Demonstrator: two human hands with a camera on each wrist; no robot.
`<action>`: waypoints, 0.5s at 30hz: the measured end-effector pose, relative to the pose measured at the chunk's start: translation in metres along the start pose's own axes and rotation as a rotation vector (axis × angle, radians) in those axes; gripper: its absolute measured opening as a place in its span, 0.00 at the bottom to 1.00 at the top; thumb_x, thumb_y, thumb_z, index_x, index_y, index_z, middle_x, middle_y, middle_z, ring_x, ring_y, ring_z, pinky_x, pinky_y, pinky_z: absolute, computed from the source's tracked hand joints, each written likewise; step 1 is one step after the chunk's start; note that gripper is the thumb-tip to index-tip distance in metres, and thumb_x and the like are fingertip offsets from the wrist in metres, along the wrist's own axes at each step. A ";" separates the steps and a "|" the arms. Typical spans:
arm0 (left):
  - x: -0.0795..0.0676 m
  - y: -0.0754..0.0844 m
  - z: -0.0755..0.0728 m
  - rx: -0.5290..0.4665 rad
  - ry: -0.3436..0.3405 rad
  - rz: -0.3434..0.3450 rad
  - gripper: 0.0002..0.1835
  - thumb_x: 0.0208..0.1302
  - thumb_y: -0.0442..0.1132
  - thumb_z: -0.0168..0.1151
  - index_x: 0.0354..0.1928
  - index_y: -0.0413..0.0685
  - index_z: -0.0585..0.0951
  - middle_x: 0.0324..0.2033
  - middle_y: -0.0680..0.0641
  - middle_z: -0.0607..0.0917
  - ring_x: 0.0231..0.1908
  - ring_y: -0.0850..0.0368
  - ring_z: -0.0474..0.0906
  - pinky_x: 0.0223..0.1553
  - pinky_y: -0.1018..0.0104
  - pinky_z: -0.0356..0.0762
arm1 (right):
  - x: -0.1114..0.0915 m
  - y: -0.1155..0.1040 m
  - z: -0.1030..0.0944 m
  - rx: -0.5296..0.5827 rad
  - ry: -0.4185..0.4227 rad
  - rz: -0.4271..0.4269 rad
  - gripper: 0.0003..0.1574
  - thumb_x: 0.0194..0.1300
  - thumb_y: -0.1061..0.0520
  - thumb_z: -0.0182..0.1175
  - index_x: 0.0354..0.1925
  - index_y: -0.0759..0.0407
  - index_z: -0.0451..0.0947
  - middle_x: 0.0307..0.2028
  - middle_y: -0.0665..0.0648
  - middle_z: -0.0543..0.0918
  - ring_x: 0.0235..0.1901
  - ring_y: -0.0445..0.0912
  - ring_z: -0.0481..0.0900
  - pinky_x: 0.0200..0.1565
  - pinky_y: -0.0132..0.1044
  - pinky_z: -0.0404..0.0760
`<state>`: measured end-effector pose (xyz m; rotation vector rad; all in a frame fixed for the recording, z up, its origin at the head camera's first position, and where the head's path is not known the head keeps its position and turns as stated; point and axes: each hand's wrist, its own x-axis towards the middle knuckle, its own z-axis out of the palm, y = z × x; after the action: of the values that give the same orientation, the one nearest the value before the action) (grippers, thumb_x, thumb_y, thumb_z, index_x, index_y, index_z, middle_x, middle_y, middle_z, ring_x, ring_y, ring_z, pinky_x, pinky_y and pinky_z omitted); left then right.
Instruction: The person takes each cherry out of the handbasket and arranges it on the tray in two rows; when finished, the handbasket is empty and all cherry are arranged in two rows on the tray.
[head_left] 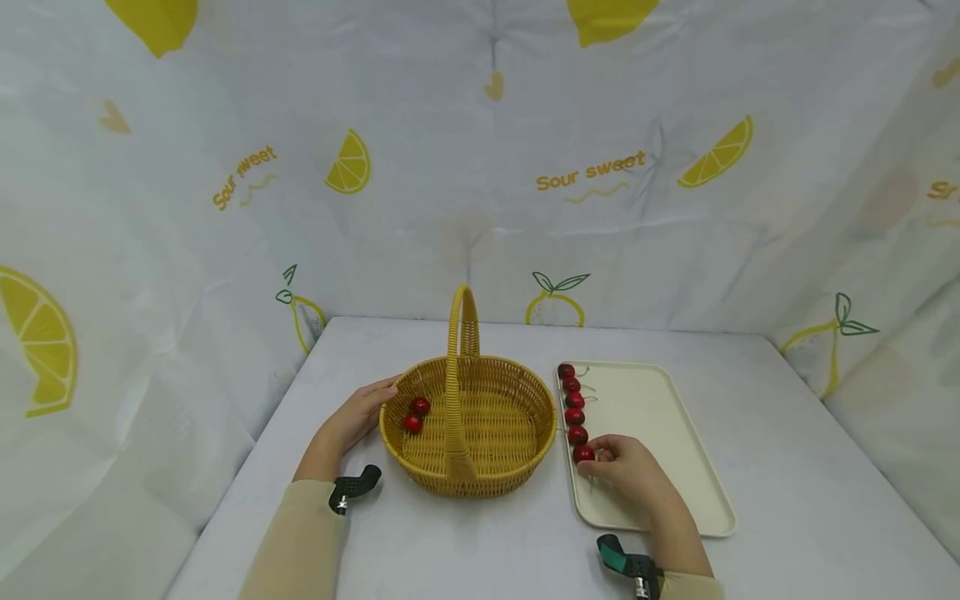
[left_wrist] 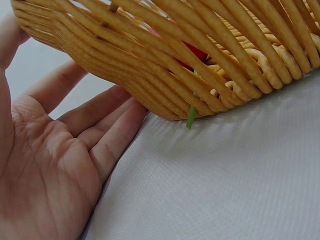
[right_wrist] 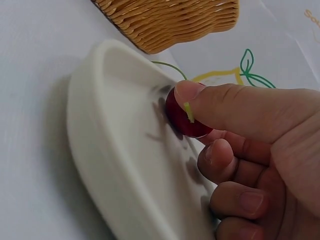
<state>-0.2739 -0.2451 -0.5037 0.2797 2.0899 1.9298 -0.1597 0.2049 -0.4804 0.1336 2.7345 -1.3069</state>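
A yellow wicker basket (head_left: 491, 486) with a tall arched handle stands on the table. My left hand (head_left: 361, 414) holds its left side by the rim; in the left wrist view the fingers (left_wrist: 95, 112) lie along the woven wall. Two red cherries (head_left: 417, 414) sit inside at the left, and a green stem (left_wrist: 191, 116) pokes through the weave. My right hand (head_left: 627, 472) pinches a dark red cherry (right_wrist: 186, 117) between thumb and fingers, at the near end of a row of cherries (head_left: 574, 416) along the left edge of a cream tray (head_left: 678, 450).
The tray has a raised rim and lies close to the right of the basket. A white tablecloth (head_left: 465, 550) covers the table. Behind hangs a white cloth (head_left: 435, 225) printed with lemons.
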 end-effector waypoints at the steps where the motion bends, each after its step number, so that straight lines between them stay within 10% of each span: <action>1: 0.000 0.000 0.000 -0.003 0.002 -0.001 0.32 0.76 0.49 0.55 0.75 0.38 0.67 0.73 0.40 0.68 0.75 0.45 0.60 0.74 0.51 0.55 | 0.000 0.000 0.000 -0.005 -0.001 -0.004 0.25 0.57 0.54 0.77 0.48 0.66 0.82 0.27 0.53 0.74 0.31 0.46 0.70 0.32 0.37 0.67; 15: 0.000 -0.001 -0.001 -0.020 -0.006 0.007 0.32 0.76 0.49 0.55 0.75 0.38 0.67 0.73 0.41 0.69 0.75 0.46 0.60 0.74 0.53 0.55 | -0.010 -0.012 -0.026 -0.034 0.030 -0.096 0.29 0.63 0.48 0.73 0.54 0.69 0.83 0.26 0.51 0.74 0.28 0.45 0.69 0.28 0.35 0.67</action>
<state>-0.2745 -0.2462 -0.5046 0.2888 2.0674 1.9499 -0.1531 0.2172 -0.4539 0.0188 2.8187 -1.2914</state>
